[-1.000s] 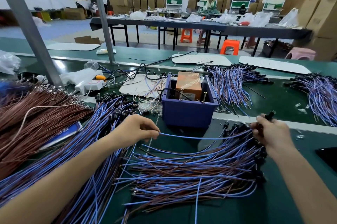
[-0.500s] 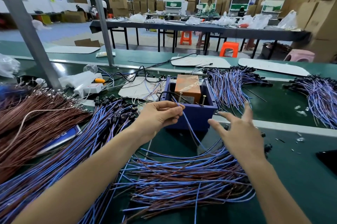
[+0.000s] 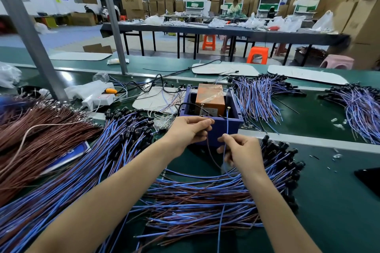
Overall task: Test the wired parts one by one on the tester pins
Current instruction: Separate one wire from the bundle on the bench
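"At the tester box (image 3: 234, 127), item one: what do we log?"
"Blue wire (image 3: 227, 124) of one part, running up to the right pin (image 3: 228, 109); our right hand (image 3: 240, 153) pinches it lower down, thumb and forefinger closed on it."
"Item two?"
"Brown wire (image 3: 208, 145), pinched in our left hand (image 3: 191, 132) at the box's near rim, just beside the left pin (image 3: 202, 105); whether it touches, we cannot tell."
"Outward?"
"Orange block (image 3: 209, 96) inside the box; loose wired parts (image 3: 205, 201) heaped under our forearms; a further heap (image 3: 261, 96) behind right, all on the green bench (image 3: 329, 201)."
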Demonstrator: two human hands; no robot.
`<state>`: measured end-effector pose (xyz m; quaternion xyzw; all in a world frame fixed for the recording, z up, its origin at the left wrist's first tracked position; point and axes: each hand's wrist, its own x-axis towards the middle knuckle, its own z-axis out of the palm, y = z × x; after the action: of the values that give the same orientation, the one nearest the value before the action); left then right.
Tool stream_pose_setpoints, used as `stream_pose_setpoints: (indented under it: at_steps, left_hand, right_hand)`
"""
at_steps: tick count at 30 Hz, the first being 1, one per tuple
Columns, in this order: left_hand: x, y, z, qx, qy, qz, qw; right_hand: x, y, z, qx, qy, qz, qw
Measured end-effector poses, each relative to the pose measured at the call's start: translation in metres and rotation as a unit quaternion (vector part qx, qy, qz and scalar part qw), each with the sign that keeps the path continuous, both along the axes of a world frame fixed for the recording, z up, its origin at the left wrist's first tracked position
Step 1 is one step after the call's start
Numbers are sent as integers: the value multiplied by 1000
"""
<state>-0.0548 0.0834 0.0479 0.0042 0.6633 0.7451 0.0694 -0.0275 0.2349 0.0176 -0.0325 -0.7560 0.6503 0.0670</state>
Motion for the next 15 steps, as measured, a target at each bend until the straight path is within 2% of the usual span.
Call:
stream_pose_setpoints:
  at_steps: [2,5,15]
  left_hand:
    - [-7,-2,-2,8,-15,36,999]
    - [-13,-4,-5,21,-39,67,997]
    - [-23,-3,-10,32,-69,93,993]
  right_hand:
    - [-2,2,-3,-46,-50,-2,998]
    - [-3,5,-5,-65,-82,6,995]
    - [-11,7,-3,-132,-84,-10,988]
